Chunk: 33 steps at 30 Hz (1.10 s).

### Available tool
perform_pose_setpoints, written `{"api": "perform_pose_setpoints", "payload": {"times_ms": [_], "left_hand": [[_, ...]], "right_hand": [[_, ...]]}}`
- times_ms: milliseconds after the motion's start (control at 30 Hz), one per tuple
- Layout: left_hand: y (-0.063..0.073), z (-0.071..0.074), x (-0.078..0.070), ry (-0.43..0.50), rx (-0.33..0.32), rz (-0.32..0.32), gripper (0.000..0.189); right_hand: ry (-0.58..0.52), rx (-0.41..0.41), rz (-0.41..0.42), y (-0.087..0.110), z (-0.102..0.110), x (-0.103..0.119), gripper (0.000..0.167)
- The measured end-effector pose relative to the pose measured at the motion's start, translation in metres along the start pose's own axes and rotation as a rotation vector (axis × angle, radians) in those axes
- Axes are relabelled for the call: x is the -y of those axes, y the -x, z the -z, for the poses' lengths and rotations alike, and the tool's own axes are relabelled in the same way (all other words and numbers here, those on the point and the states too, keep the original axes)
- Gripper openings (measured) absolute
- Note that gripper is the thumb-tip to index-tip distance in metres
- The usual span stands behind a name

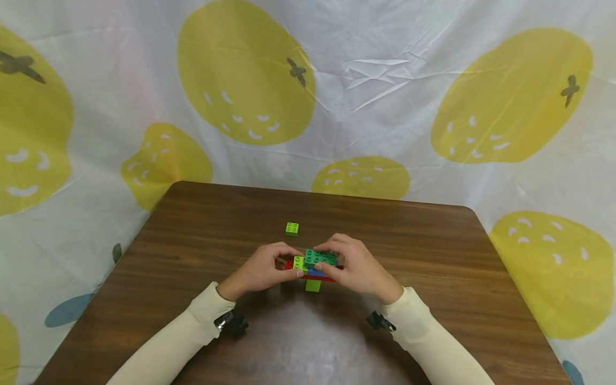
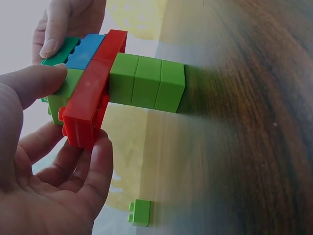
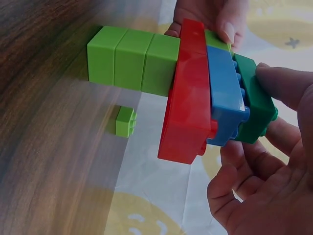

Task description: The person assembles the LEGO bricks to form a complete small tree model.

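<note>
A built toy-brick structure stands on the wooden table: a column of light green bricks (image 2: 146, 83) carries a long red layer (image 3: 190, 93). On the red layer sit a blue brick (image 3: 226, 93) and a light green brick (image 1: 299, 263) side by side. My left hand (image 1: 262, 268) grips the structure at its left end, thumb against that light green brick and fingers round the far side. With thumb and fingers, my right hand (image 1: 363, 267) pinches a dark green brick (image 3: 257, 98) over the blue one; blue studs show in a narrow, slanted gap between them.
A loose light green brick (image 1: 292, 229) lies on the table (image 1: 216, 214) beyond the structure, slightly left. Behind the table's far edge hangs a white cloth (image 1: 366, 123) with yellow fruit prints. Each wrist wears a small black device (image 1: 380, 322).
</note>
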<state>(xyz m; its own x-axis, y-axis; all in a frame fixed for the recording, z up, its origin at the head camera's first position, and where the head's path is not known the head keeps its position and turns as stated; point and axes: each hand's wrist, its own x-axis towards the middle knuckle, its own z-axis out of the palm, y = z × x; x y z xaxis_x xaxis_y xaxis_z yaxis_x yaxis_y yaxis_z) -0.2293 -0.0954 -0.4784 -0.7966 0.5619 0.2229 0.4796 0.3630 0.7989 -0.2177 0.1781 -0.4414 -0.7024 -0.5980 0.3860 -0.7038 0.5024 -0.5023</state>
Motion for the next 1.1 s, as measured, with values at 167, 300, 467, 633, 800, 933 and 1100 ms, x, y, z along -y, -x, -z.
{"api": "perform_pose_setpoints", "payload": {"times_ms": [167, 300, 467, 633, 800, 933, 1100], "left_hand": [[-0.001, 0.000, 0.002, 0.001, 0.010, 0.012, 0.040], [-0.001, 0.000, 0.004, -0.001, 0.010, 0.023, 0.041], [-0.001, 0.000, 0.003, 0.008, 0.012, 0.021, 0.041], [-0.001, 0.001, 0.002, 0.008, 0.011, 0.019, 0.039], [-0.002, 0.002, 0.003, 0.006, 0.014, 0.029, 0.040], [-0.002, 0.003, 0.003, 0.007, 0.011, 0.024, 0.041], [-0.001, 0.002, 0.002, -0.003, 0.011, 0.014, 0.040]], "right_hand": [[-0.006, 0.016, -0.017, -0.002, 0.000, 0.001, 0.033], [-0.009, 0.024, -0.027, -0.003, 0.000, 0.001, 0.033], [0.041, 0.039, 0.004, -0.007, -0.002, 0.002, 0.032], [0.122, 0.035, 0.031, -0.011, -0.002, 0.007, 0.033], [0.109, 0.042, 0.013, -0.012, -0.001, 0.008, 0.032], [0.104, 0.053, 0.010, -0.012, -0.001, 0.007, 0.032], [0.114, 0.067, 0.019, -0.013, 0.000, 0.006, 0.032]]}}
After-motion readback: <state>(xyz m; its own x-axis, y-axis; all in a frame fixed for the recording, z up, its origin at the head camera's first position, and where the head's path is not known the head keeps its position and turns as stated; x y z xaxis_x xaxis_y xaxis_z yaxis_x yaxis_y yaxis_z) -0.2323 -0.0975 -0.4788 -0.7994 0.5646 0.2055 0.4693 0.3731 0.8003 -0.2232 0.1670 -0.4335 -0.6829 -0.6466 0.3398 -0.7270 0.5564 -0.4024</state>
